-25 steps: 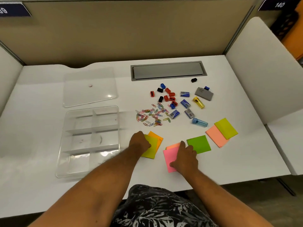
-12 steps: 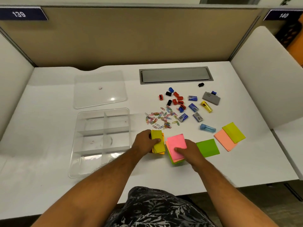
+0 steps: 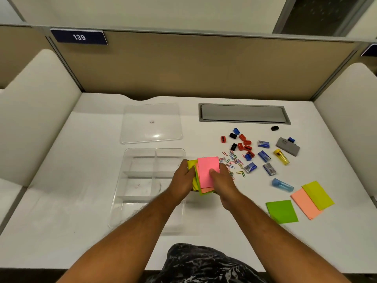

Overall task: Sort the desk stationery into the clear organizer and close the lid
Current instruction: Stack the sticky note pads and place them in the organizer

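Both hands hold one stack of sticky notes (image 3: 207, 170), pink on top with orange, green and yellow pads beneath, raised just right of the clear organizer (image 3: 142, 172). My left hand (image 3: 183, 180) grips the stack's left side; my right hand (image 3: 221, 179) grips its right side with the thumb on the pink pad. The organizer's compartments hold nothing. Its clear lid (image 3: 152, 123) lies flat behind it. A green pad (image 3: 282, 211), an orange pad (image 3: 304, 203) and a yellow pad (image 3: 318, 194) lie at the right.
Coloured paper clips (image 3: 234, 162) are scattered right of my hands. Behind them lie red, black and blue sharpeners (image 3: 243, 145), staple boxes (image 3: 264, 156), a grey stapler (image 3: 287, 147), a yellow tube (image 3: 281, 157) and a blue tube (image 3: 282, 184). A grey cable tray (image 3: 243, 114) is set into the desk.
My hands have brought their two separate piles together into one stack and lifted it toward the organizer. The camera has tilted up.
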Tool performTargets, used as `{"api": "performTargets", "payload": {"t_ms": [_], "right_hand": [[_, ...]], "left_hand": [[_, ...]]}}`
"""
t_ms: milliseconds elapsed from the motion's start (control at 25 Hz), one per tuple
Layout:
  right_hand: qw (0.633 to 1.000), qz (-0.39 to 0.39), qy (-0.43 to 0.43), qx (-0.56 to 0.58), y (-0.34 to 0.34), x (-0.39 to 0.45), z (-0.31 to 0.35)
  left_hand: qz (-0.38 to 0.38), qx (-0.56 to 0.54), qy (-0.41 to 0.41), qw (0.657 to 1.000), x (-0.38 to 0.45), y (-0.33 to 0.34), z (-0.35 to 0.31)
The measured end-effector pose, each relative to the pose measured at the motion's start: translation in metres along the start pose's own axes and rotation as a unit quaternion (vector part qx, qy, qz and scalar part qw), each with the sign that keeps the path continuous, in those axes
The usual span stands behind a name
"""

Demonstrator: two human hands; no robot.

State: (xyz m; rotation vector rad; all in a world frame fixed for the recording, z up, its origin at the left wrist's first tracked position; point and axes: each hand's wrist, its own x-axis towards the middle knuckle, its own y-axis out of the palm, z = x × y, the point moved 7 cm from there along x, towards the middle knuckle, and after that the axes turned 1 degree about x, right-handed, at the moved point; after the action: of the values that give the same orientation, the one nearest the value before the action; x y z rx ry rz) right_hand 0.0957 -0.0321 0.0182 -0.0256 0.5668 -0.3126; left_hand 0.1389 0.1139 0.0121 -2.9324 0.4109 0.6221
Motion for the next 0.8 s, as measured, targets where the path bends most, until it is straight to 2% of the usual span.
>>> {"api": "performTargets", "payload": {"t_ms": [160, 320, 480, 560, 680, 800], "right_hand": [[0.996, 0.029, -0.068, -0.057, 0.046, 0.003, 0.021], [0.985, 0.053, -0.108, -0.122, 0.082, 0.013, 0.041], [0.984, 0.147, -0.047, -0.085, 0.108, 0.018, 0.043], [0.983, 0.169, -0.018, -0.069, 0.119, 0.021, 0.042], [0.987, 0.146, -0.007, -0.063, 0.129, 0.032, 0.041], [0.983, 0.085, -0.057, -0.153, 0.117, 0.054, 0.052]], "left_hand": [[-0.095, -0.052, -0.012, 0.994, 0.005, -0.03, -0.014], [-0.137, 0.028, 0.028, 0.99, 0.02, -0.063, -0.018], [-0.184, -0.065, 0.024, 0.981, 0.03, -0.095, -0.006], [-0.198, -0.094, 0.02, 0.975, 0.034, -0.106, -0.003], [-0.206, -0.057, 0.023, 0.977, 0.042, -0.121, -0.005], [-0.2, 0.038, 0.055, 0.977, 0.049, -0.138, -0.013]]}}
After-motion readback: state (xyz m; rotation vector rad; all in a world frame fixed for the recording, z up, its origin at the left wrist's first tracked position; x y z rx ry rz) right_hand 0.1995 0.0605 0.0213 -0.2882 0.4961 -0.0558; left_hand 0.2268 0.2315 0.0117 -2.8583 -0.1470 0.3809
